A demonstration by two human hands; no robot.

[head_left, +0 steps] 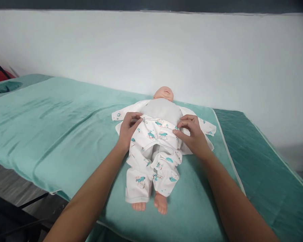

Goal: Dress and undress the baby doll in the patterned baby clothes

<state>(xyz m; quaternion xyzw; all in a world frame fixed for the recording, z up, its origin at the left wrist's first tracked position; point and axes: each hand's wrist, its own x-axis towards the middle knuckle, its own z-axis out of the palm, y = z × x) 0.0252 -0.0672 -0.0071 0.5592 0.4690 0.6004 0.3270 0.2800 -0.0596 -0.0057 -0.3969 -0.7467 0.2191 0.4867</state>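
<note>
Left grip and right grip on white, teal-printed trousers

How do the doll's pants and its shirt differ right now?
The pants cover the doll below the waist; the shirt lies open beside its torso. The left hand and right hand pinch the pants; the shirt lies unheld. The pants are printed throughout; the shirt shows print mainly near its cuffs. Both are white with teal prints.

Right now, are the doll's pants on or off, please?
On: the pants reach the doll's torso, and its feet emerge from the cuffs.
</note>
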